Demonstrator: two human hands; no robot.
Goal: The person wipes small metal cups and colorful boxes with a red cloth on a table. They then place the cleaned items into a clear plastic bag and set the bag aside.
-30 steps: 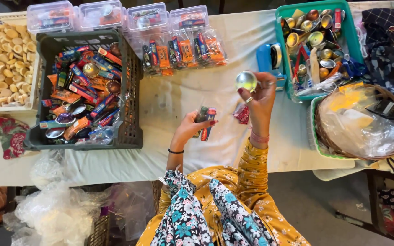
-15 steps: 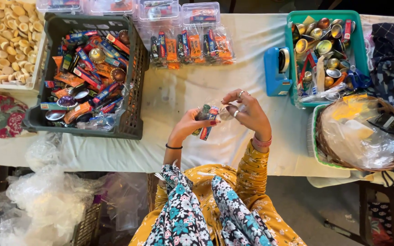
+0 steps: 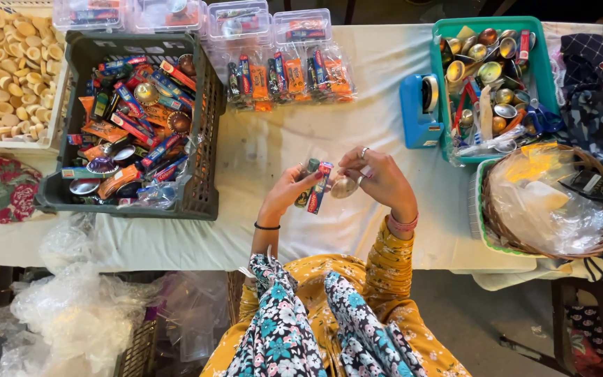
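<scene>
Small packets [image 3: 313, 187], a dark one and a red-and-blue one, stand upright between the fingers of the left hand [image 3: 289, 192], held above the white-covered bench [image 3: 378, 132] near its front edge, while the right hand [image 3: 378, 178] pinches a small shiny metal bowl [image 3: 344, 186] right beside them, touching or nearly so. The likeliest slip, as I judge it, is the bowl: it is smooth and rounded and gripped only at the fingertips, so a small twist could let it roll out, drop to the bench and perhaps off the near edge onto the bags of clear plastic [image 3: 71, 314] below. The packets are a loose pair in one grip; if the fingers ease to take in the bowl, one packet could slide free. Both hands work in mid-air with no support, which adds to that risk. The left hand is partly closed, thumb and fingers curled around the two packets. The right hand is also partly closed, fingertips grasping the bowl, the other fingers lightly bent above it. Well apart from the hands, a dark crate [image 3: 204, 181] of similar packets stands to the left and a teal basket [image 3: 486, 24] of metal bowls to the right, with a blue tape dispenser [image 3: 419, 112] just beside the basket.
</scene>
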